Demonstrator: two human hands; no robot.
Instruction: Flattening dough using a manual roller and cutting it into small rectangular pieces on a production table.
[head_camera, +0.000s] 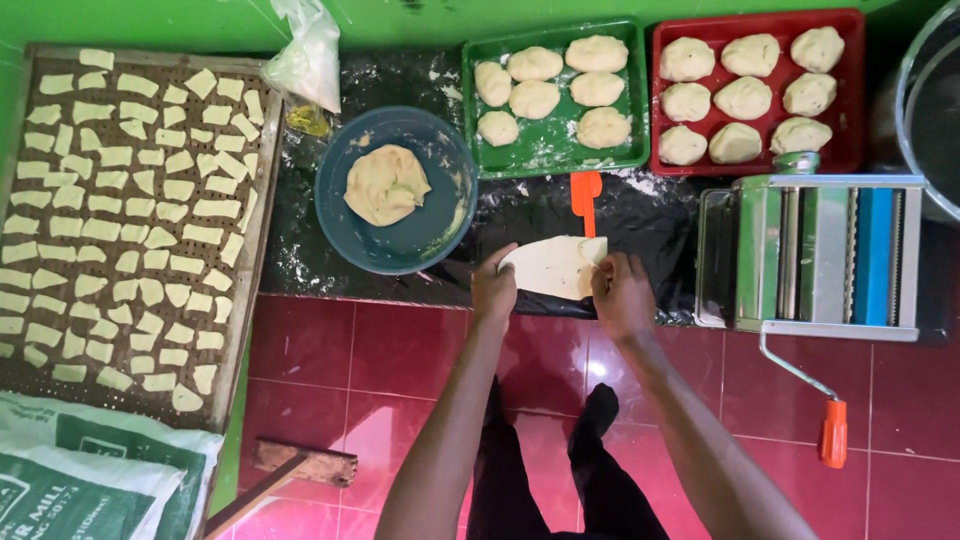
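Observation:
A flat, pale sheet of dough (553, 264) lies on the black floured plastic sheet (640, 205). My left hand (493, 287) pinches its left edge. My right hand (621, 293) grips its right edge, where a corner is folded over. An orange-handled scraper (585, 191) lies just beyond the sheet. A blue bowl (440, 200) with a lump of dough (386, 184) sits to the left of my hands.
A green tray (555, 150) and a red tray (850, 100) hold dough balls at the back. A metal pasta roller (825, 255) with an orange-tipped crank (833, 433) stands right. A perforated tray (262, 250) of cut dough pieces lies left, a flour bag (310, 60) behind, a sack (90, 470) below.

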